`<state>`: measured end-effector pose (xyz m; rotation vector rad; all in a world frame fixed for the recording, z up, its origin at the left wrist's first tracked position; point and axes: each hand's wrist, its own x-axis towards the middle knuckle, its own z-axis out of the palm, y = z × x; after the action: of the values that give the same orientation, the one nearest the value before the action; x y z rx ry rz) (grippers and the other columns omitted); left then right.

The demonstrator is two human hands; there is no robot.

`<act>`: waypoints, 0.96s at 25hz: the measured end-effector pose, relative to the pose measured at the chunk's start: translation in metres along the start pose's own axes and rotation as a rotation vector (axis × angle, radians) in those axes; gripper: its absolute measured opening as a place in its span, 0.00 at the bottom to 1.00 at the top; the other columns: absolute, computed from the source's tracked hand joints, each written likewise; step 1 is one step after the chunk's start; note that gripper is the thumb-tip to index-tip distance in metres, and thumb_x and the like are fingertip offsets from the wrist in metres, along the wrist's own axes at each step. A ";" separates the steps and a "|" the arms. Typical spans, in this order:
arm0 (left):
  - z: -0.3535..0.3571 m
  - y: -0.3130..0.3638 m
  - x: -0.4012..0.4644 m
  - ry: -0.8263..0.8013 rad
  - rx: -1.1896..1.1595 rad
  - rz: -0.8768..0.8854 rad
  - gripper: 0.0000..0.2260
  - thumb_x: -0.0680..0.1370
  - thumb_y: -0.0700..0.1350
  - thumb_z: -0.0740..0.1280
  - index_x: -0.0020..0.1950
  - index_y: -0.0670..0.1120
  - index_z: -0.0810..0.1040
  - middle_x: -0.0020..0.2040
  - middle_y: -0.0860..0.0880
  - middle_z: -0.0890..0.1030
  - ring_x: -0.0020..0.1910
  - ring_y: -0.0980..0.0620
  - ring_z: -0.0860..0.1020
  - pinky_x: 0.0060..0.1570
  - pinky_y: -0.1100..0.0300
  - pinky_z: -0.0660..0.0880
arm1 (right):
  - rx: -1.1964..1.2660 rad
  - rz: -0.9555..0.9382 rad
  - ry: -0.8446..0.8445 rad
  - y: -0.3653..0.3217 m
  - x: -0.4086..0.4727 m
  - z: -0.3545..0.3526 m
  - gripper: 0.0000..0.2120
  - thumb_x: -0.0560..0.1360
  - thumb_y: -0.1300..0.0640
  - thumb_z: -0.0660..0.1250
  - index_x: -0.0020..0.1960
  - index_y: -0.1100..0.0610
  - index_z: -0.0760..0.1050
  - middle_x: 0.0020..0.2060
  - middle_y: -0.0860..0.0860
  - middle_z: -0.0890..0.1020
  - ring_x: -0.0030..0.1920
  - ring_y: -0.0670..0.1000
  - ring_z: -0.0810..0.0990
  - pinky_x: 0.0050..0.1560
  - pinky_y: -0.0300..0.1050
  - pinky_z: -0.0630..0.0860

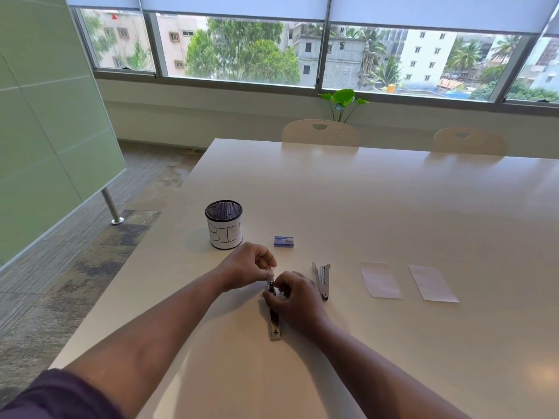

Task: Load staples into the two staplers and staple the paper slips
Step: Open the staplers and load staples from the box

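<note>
Big windows run across the back wall with half-drawn blinds, and apartment blocks and trees show outside. A green frosted glass partition [45, 122] stands on the left over grey carpet. Two white chairs [320, 133] are tucked in at the far side of the long pale bench [393, 207], with a small leafy plant [343, 102] on the floor behind one of them.

On the bench, from the left: a black mesh cup [224, 224] wrapped in white paper with "BI" handwritten on it, then a little blue staple box [283, 241] just to its right. Two paper slips [380, 279] lie flat side by side over on the right, apart from each other and from everything else.

Between the slips and the hands lies the second stapler [321, 279], silver, flat on the bench with its top swung open in a narrow V.

The first stapler [274, 320] is right in front of the person, base flat on the bench, pointing toward the camera. The left hand [249, 264] has its grip curled and pinching something small and shiny at the far end of that stapler; can't tell if it's a staple strip or part of the mechanism. The right hand [295, 297] has its fingers curled around the stapler's middle, holding it down. A dark sleeve [54, 397] shows on the left arm.
</note>
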<state>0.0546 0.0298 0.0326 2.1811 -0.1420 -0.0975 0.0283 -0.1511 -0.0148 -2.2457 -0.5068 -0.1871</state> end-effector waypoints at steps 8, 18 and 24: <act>0.013 -0.020 -0.008 0.208 -0.190 -0.166 0.14 0.72 0.41 0.77 0.56 0.50 0.82 0.51 0.51 0.81 0.43 0.53 0.78 0.47 0.61 0.77 | 0.009 0.013 0.000 -0.001 0.000 -0.001 0.13 0.68 0.44 0.74 0.40 0.53 0.77 0.35 0.48 0.77 0.37 0.50 0.75 0.39 0.49 0.74; 0.021 -0.009 -0.001 0.152 -0.114 -0.270 0.14 0.69 0.41 0.74 0.53 0.51 0.82 0.50 0.51 0.81 0.52 0.54 0.79 0.45 0.61 0.75 | 0.004 0.015 -0.003 0.001 0.000 0.000 0.14 0.68 0.43 0.72 0.40 0.53 0.76 0.35 0.47 0.76 0.37 0.50 0.75 0.40 0.49 0.74; 0.025 -0.007 0.003 0.262 -0.122 -0.311 0.06 0.70 0.42 0.70 0.44 0.48 0.84 0.41 0.49 0.85 0.43 0.51 0.82 0.47 0.54 0.79 | -0.014 0.011 -0.016 0.001 0.000 0.000 0.13 0.68 0.41 0.72 0.42 0.50 0.77 0.35 0.45 0.76 0.37 0.47 0.74 0.38 0.44 0.72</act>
<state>0.0548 0.0129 0.0128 2.0576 0.3442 0.0051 0.0289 -0.1521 -0.0156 -2.2646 -0.5033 -0.1670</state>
